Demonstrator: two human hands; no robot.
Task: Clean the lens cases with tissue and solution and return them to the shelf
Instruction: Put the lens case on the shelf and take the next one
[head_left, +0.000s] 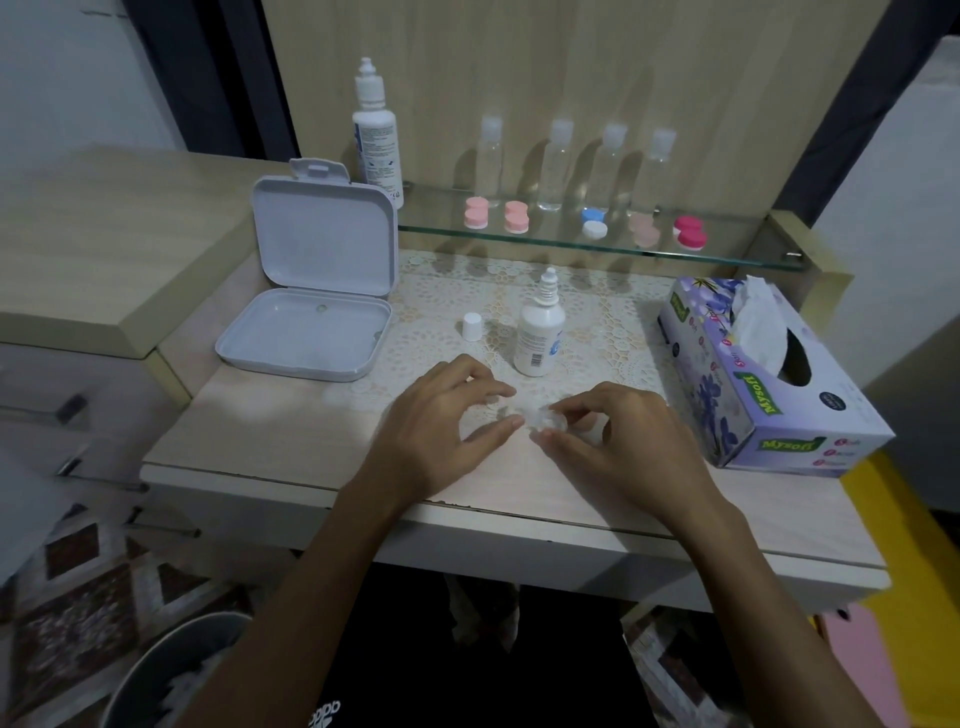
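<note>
A clear lens case (540, 418) lies on the table between my hands. My right hand (618, 441) pinches its right end with thumb and fingertips. My left hand (447, 421) curls its fingers round the left end, where something small and clear shows under the fingertips. Just behind stands a small uncapped solution bottle (540, 332), its white cap (471, 326) beside it. A tissue box (763, 374) with tissue sticking out sits at the right. Several coloured lens cases (517, 216) rest on the glass shelf (727, 254).
An open white plastic box (311, 291) stands at the left of the table. A tall solution bottle (375, 137) and several clear bottles (553, 166) line the back of the shelf. A bin (171, 670) holding crumpled tissue sits on the floor at lower left.
</note>
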